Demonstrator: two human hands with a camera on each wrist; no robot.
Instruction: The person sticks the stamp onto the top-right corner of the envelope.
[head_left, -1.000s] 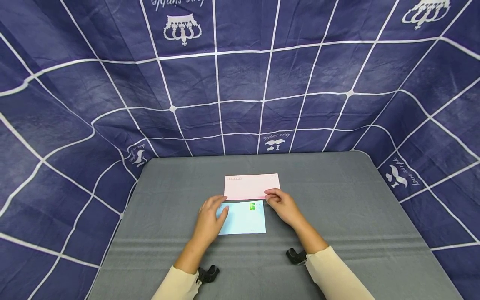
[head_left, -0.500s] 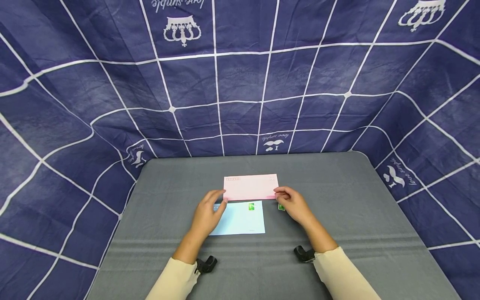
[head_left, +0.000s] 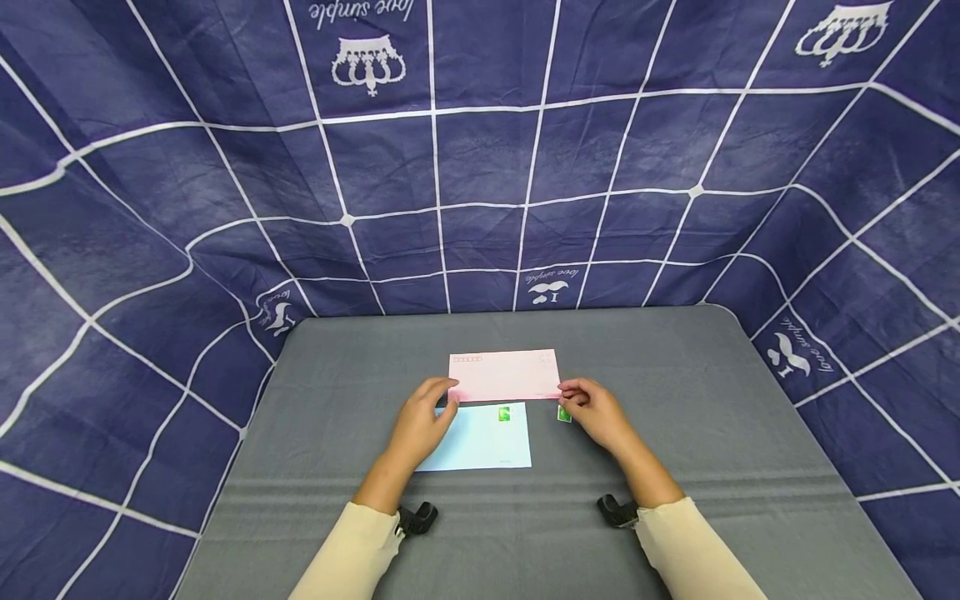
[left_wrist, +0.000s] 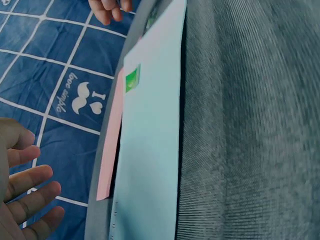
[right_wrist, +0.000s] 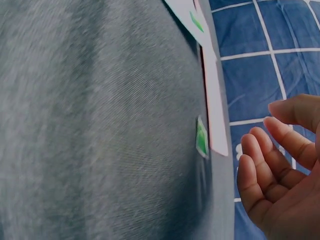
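A pink envelope (head_left: 504, 373) lies flat on the grey cloth, just beyond a light blue envelope (head_left: 480, 442) that bears a green stamp (head_left: 504, 413) near its upper right corner. My left hand (head_left: 417, 425) hovers over the blue envelope's left end, fingertips close to the pink one's near left corner. At the near right corner is my right hand (head_left: 597, 414), its fingers loosely bent. A loose green stamp (head_left: 564, 414) lies below them, partly hidden in the head view. Both wrist views show gaps between the fingers and the envelopes, with nothing held.
Grey cloth (head_left: 675, 375) covers the table, with creases running across its near part. Dark blue curtains with white grid lines (head_left: 480, 158) enclose the back and sides. A black wrist mount (head_left: 617, 511) sits by each cuff.
My right hand has shifted right, uncovering the loose green stamp. The left hand has drawn slightly left, showing more of the blue envelope. Both envelopes stay nearly in place.
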